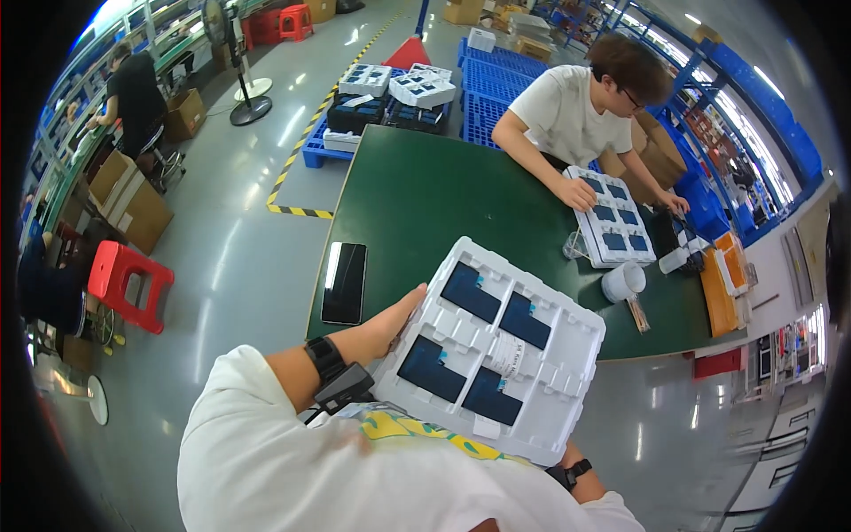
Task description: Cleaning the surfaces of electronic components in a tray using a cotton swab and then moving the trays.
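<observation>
head view: left hand (pixel 394 321) clamped on the near-left edge of a white moulded tray (pixel 567 332) with four dark blue panels (pixel 470 293), held above the green table (pixel 425 204) edge. right hand mostly hidden under the tray, grip unclear. black phone (pixel 344 282) lies just left.
</observation>
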Tool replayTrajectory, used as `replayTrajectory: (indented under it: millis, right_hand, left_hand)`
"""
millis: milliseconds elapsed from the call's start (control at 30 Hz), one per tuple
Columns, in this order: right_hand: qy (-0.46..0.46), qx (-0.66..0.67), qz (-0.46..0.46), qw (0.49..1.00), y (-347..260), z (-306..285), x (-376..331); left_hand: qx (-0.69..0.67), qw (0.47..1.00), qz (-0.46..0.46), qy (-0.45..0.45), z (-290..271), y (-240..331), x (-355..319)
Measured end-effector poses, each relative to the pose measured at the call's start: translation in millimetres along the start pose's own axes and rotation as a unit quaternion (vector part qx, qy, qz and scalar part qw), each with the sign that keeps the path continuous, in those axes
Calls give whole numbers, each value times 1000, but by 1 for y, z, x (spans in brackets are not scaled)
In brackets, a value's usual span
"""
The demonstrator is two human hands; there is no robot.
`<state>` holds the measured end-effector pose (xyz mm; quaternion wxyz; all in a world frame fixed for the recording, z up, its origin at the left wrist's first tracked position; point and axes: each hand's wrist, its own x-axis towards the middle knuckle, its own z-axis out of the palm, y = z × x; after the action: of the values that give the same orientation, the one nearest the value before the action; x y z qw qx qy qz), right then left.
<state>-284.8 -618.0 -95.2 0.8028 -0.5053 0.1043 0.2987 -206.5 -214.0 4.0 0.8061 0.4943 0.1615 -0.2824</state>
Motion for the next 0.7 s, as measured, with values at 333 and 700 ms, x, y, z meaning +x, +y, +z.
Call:
replayTrajectory:
  millis: [333,700]
  right_hand:
    - [-52,-43,25,997,-43,59,51]
    - [-120,6,48,992,-37,63,83]
  left_hand:
    - [113,979,-104,136,-92,-49,127]
    - [11,986,-21,164,6,9,26]
